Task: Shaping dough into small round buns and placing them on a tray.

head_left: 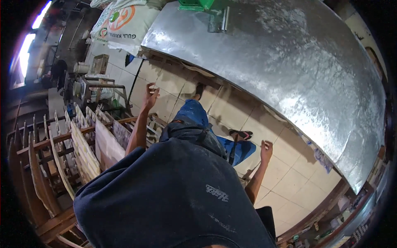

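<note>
My left hand (151, 97) hangs over the tiled floor, its fingers loosely curled and apart, with nothing in them. A wooden rack (62, 138) holding several upright boards (108, 141) stands close by my left forearm. On my other side, my right hand (266, 151) is held low over the tiles, the fingers slightly bent and apart, also holding nothing. The nearest thing in front of it is the edge of a large metal-topped table (264, 66). White dusty patches lie across the tabletop, and neither hand touches it.
White printed sacks (124, 27) are stacked at the table's left end. A green object (195, 4) and a small metal piece (219, 20) are at its far side. A frame stand (103, 86) and a crate (100, 64) are beyond my left hand. My sandalled foot (241, 134) is on the tiles.
</note>
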Motion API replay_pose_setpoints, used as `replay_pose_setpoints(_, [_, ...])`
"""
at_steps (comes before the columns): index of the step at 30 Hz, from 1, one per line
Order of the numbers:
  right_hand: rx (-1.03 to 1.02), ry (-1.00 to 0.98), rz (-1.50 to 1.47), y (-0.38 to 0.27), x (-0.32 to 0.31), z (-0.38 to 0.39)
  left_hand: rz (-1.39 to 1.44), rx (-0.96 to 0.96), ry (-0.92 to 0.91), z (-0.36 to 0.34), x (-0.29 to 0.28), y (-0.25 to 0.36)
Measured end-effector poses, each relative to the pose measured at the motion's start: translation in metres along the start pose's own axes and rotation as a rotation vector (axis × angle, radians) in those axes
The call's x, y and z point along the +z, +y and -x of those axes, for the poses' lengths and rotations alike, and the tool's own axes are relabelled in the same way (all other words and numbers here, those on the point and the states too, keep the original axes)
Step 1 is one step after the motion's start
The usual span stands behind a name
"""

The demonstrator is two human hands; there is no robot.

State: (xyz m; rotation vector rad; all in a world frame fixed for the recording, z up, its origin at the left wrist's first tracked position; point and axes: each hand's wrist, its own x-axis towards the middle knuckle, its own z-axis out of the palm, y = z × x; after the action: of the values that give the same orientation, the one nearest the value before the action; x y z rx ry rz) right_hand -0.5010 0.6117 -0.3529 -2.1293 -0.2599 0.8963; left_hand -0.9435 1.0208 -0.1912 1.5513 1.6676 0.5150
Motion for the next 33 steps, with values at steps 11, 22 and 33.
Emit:
replay_pose_setpoints(11, [0.015,0.213,-0.109,-0.06,0.081,0.022,0.114,-0.105,-0.128,-0.118,-0.061,-0.092])
replay_pose_setpoints(22, [-0.21,-0.254,-0.081,-0.275,0.254,0.08,0.254,-0.238,0.087,-0.177,-0.126,-0.15])
replay_pose_setpoints(33, [-0.834,-0.04,0.387,-0.46,0.238,0.024,0.478,-0.704,0.107,0.031,-0.06,-0.198])
